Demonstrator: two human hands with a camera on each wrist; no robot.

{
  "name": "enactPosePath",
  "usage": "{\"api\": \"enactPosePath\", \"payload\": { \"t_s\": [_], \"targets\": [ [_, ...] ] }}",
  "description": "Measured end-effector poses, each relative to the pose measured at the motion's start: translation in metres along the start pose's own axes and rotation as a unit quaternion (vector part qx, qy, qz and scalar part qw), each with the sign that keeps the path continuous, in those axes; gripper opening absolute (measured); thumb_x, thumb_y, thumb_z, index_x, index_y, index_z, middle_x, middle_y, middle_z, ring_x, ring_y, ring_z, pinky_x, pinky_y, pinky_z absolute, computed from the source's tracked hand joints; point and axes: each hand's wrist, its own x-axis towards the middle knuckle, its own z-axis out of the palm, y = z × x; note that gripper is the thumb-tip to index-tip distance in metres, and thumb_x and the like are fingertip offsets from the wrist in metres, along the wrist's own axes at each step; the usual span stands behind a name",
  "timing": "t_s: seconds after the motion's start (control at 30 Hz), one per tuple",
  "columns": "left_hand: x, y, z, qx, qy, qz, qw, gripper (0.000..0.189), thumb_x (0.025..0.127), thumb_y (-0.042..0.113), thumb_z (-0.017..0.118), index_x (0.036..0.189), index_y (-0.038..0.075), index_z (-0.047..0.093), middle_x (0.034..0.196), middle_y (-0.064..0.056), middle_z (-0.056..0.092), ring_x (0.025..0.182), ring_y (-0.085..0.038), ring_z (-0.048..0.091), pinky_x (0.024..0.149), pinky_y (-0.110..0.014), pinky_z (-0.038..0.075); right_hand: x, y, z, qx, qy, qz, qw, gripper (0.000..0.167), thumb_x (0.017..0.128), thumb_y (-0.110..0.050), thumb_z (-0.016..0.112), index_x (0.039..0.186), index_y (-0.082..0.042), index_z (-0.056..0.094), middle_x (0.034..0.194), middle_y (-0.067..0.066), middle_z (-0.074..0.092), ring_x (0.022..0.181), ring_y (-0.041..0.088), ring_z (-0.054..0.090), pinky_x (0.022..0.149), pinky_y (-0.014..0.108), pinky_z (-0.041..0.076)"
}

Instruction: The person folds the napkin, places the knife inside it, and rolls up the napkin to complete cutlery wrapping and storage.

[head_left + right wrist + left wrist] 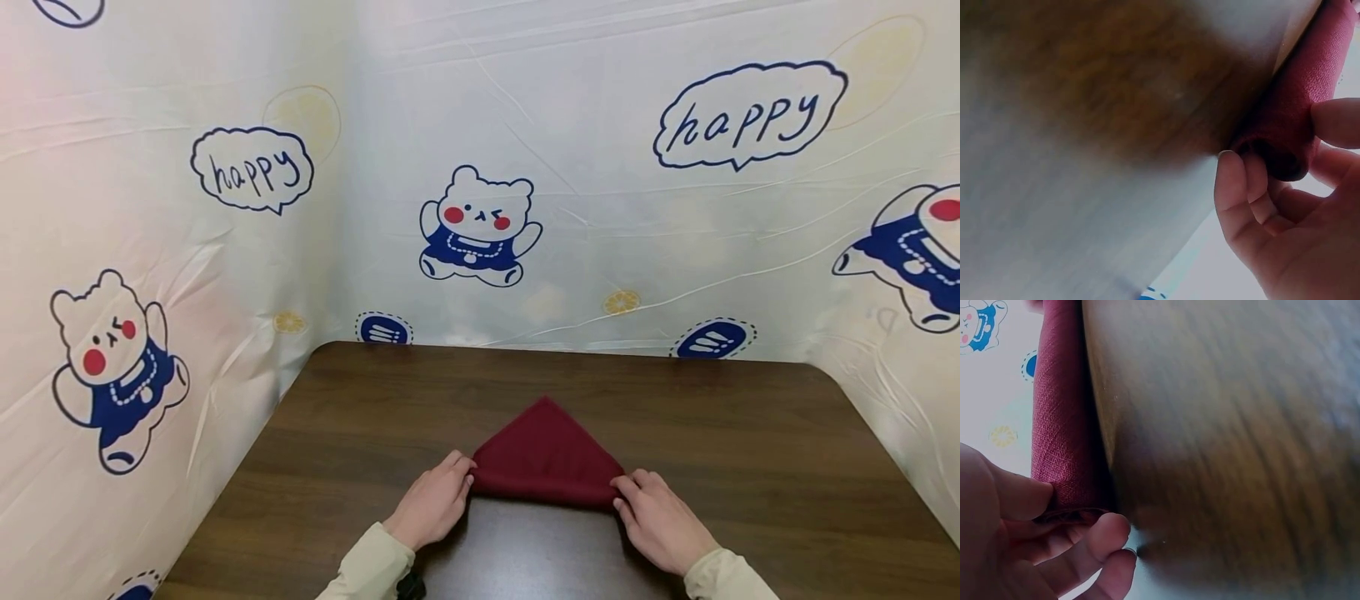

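Note:
A dark red cloth [546,454] lies on the table, its far part a triangle pointing away and its near edge rolled into a thick tube. My left hand [435,502] pinches the left end of the roll; in the left wrist view the thumb [1025,495] presses on top and fingers curl at the end. On the other side my right hand [660,518] holds the right end. The right wrist view shows the hollow opening of the rolled cloth [1310,94], with the thumb on its outside and fingertips at the rim.
The brown wooden table [360,417] has rounded far corners and a shiny patch near the front. White curtains [600,233] printed with bears and "happy" bubbles hang behind it and on both sides. A dark band [411,585] shows at the left wrist.

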Motion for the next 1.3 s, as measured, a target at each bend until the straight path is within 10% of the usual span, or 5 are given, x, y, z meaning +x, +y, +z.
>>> {"api": "enactPosePath", "payload": {
  "t_s": [0.37,1.3],
  "targets": [
    [0.0032,-0.0005,-0.0002,-0.02,-0.023,-0.026,0.9992,0.018,0.098,0.014,0.05,0.108,0.01,0.064,0.099,-0.001,0.063,0.081,-0.016,0.063,0.069,-0.034,0.051,-0.001,-0.0027,-0.0003,0.0,-0.009,0.017,0.9998,0.017,0.088,-0.015,0.065,0.104,-0.014,0.07,0.086,-0.003,0.057,0.085,0.015,0.051,0.076,0.034,0.05],
    [0.0044,-0.0026,0.0043,-0.021,0.037,-0.015,0.999,0.017,0.096,0.016,0.056,0.108,0.013,0.067,0.092,0.003,0.059,0.069,-0.005,0.052,0.061,-0.024,0.046,0.0086,-0.0025,-0.003,0.086,-0.082,0.075,0.9901,0.012,0.093,-0.014,0.059,0.089,-0.019,0.049,0.071,-0.006,0.049,0.074,0.014,0.054,0.068,0.032,0.044]
  ]
}}
